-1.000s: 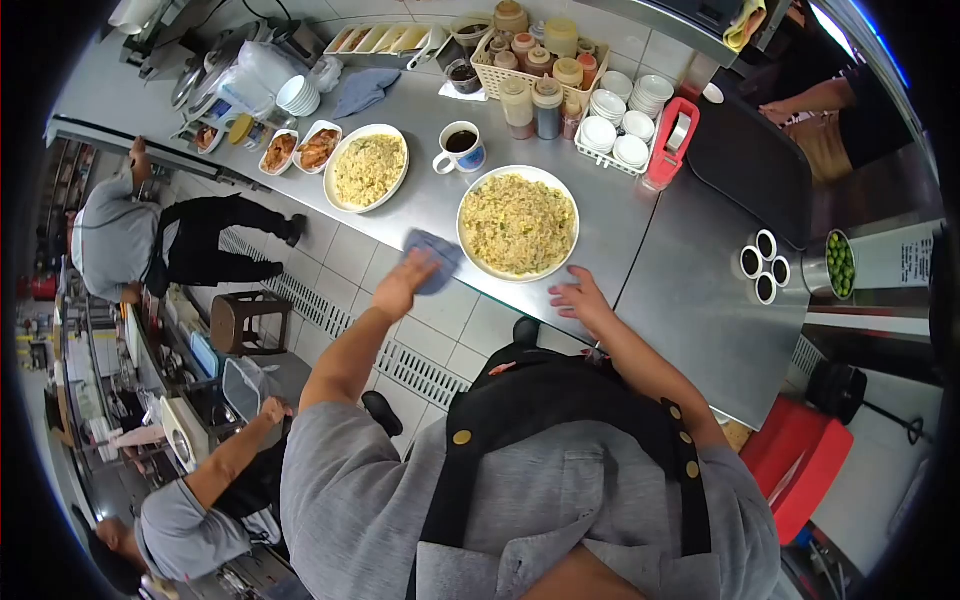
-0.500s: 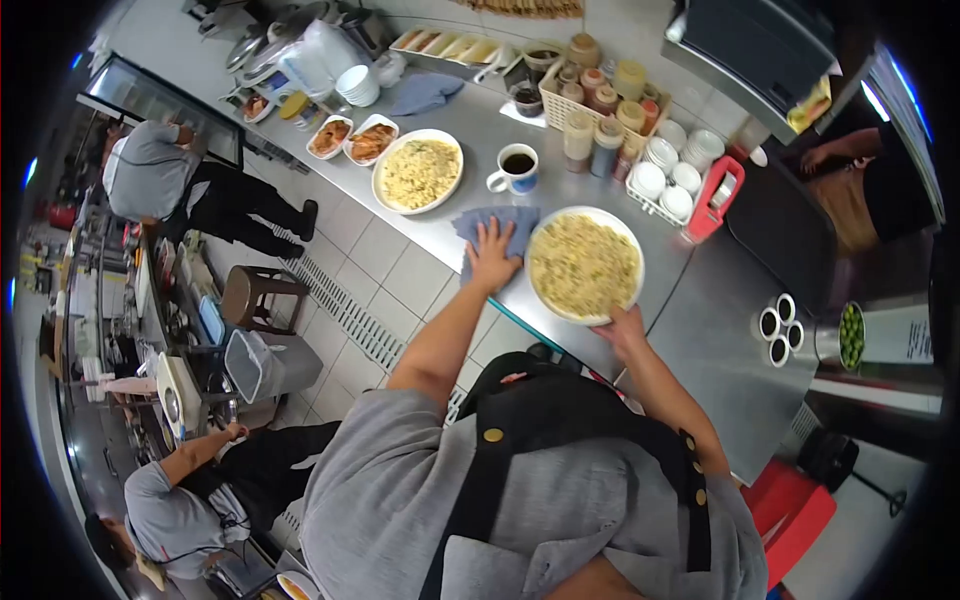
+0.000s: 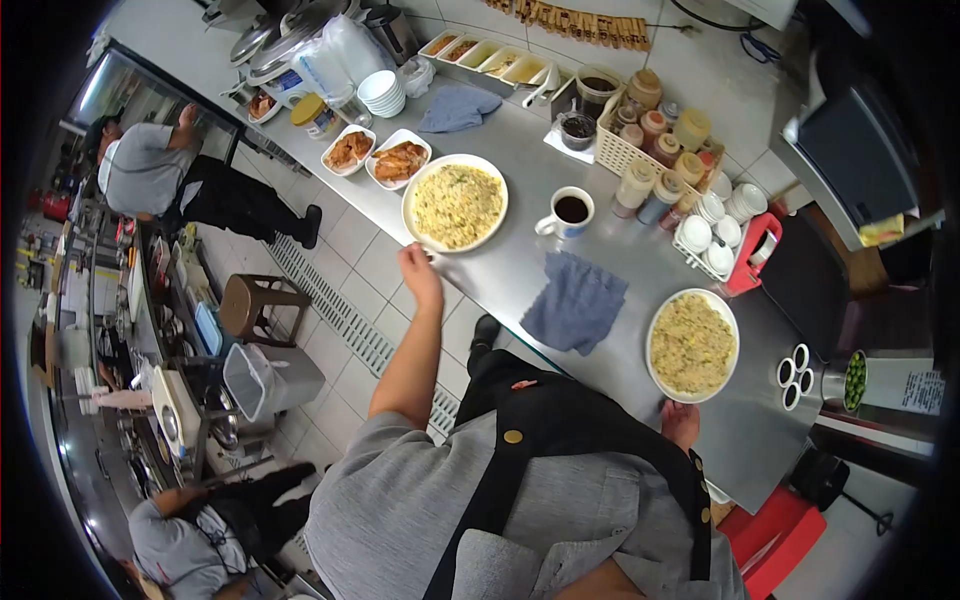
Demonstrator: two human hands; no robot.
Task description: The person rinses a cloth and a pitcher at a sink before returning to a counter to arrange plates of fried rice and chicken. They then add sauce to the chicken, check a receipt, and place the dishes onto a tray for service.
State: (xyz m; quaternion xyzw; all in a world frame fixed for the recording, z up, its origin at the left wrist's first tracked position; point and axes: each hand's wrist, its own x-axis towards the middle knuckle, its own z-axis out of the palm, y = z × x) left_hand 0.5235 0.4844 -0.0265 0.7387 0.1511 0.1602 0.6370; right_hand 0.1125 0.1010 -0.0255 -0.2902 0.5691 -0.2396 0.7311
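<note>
My left hand point(image 3: 422, 276) is at the front rim of a white plate of fried rice point(image 3: 455, 203), fingers curled together. Whether they grip the rim or something small, I cannot make out. My right hand point(image 3: 682, 424) is closed at the near rim of a second white plate of fried rice point(image 3: 692, 345), with its thumb side against the rim and some fingers hidden. Between the plates a crumpled blue cloth point(image 3: 575, 302) lies on the steel counter point(image 3: 500, 275). Behind it stands a mug of dark liquid point(image 3: 568, 213).
Two dishes of browned food point(image 3: 400, 162) sit beyond the left plate. A basket of sauce bottles point(image 3: 650, 130) and a rack of small white cups point(image 3: 712, 235) stand at the back. Small dark-filled cups point(image 3: 795, 375) are at right. Two co-workers point(image 3: 150, 170) are at left.
My right hand and the nearer plate have moved right along the counter. My left hand has left the blue cloth and moved left to the other plate. The view has shifted.
</note>
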